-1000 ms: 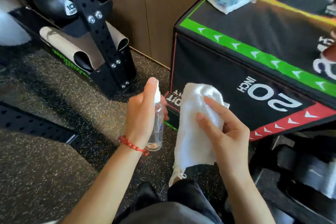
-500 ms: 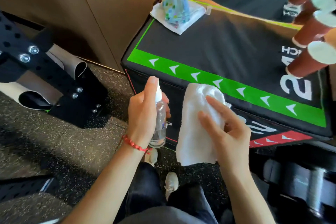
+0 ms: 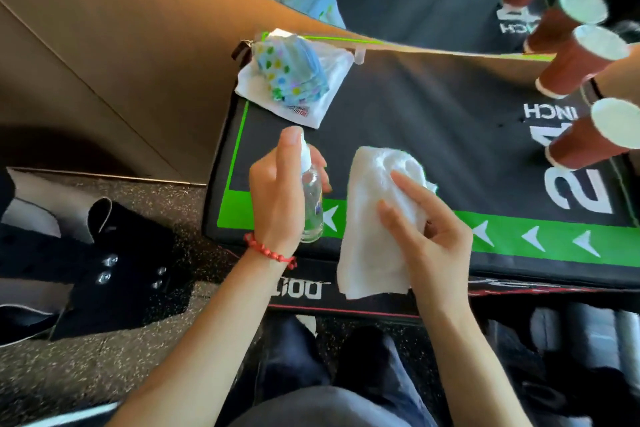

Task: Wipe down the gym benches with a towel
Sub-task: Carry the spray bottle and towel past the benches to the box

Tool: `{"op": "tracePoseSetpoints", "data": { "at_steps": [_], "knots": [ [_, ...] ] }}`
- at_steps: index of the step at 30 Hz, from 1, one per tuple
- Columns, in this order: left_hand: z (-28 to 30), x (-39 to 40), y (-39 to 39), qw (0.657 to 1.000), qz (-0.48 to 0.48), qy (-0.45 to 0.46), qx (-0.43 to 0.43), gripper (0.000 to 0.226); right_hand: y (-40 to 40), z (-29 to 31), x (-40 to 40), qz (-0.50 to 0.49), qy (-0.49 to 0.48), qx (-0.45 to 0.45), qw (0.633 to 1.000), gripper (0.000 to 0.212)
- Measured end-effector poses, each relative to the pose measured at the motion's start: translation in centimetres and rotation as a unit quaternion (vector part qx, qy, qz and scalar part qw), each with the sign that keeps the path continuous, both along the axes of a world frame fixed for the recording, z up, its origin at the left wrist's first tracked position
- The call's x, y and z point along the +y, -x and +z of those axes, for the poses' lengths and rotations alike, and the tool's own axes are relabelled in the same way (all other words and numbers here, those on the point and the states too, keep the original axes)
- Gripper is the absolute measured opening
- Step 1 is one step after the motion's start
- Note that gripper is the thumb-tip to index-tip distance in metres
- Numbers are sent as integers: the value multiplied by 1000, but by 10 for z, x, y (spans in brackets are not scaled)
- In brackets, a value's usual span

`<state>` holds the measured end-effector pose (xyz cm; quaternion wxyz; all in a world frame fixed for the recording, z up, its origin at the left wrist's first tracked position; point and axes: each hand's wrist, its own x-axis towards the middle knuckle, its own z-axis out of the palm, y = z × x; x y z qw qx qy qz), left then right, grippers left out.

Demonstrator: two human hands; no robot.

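Note:
A black padded box (image 3: 433,121) with a green arrow border and white "24 INCH" lettering fills the middle of the view. My left hand (image 3: 277,194) grips a small clear spray bottle (image 3: 311,198) upright, forefinger on its white nozzle, over the box's near left corner. My right hand (image 3: 429,232) holds a white towel (image 3: 374,215), which hangs down over the box's front edge, just right of the bottle.
A folded cloth with coloured dots (image 3: 291,73) lies on a white cloth at the box's back left corner. Several brown paper cups (image 3: 581,135) stand at its right side. A wooden wall panel (image 3: 121,45) rises on the left. A black steel rack foot (image 3: 114,270) sits on the speckled floor.
My view has swung up and over the box, so its top now lies under my hands. Both hands keep the same hold on the bottle and towel.

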<state>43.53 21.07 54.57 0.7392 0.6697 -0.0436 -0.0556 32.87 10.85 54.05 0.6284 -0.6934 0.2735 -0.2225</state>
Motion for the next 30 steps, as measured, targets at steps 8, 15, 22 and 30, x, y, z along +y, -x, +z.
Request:
{"op": "tracePoseSetpoints", "data": {
  "at_steps": [8,15,22,30],
  "knots": [
    [-19,-16,-46,997,-1,26,-72,60,-48,-19,-12,-23,-2,12,1000,32],
    [-37,-22,-53,992,-8,11,-124,69,-70,-38,-23,-25,12,62,998,33],
    [-40,-21,-50,986,-23,-10,-164,71,-69,-55,-18,-19,174,172,970,35],
    [-42,-15,-45,987,-21,-47,-155,78,-66,-56,-6,-34,365,205,908,34]
  ]
}}
